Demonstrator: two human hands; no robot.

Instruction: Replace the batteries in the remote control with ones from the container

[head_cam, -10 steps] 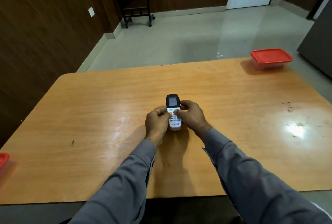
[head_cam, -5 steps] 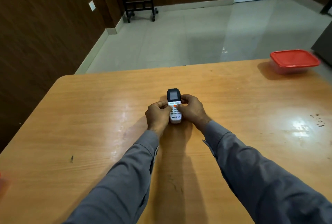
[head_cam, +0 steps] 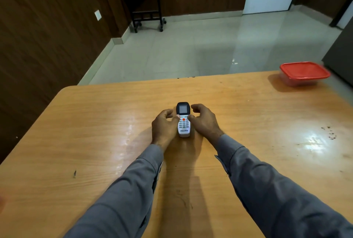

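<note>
Table (head_cam: 95, 142): wood, glossy, dark-panelled walls and pale tiled floor beyond. Places given from the remote.

Sleeves: grey, two, reaching in from the near edge toward the remote.

Remote (head_cam: 183, 120): white body, dark screen end pointing away, face up, lying on the table at mid-width.

Left hand (head_cam: 163, 125): touching the remote's left side; fingers curled, thumb tip on its left edge by the orange button.

Right hand (head_cam: 204, 121): just right of the remote; fingers loosely curled and arched, thumb tip at the right edge; firm hold cannot be told.

Container (head_cam: 303, 73): clear, red lid on, far right, well apart, at the table's far corner.

Side stand (head_cam: 143, 4): dark, on castors, against the far wall.
</note>
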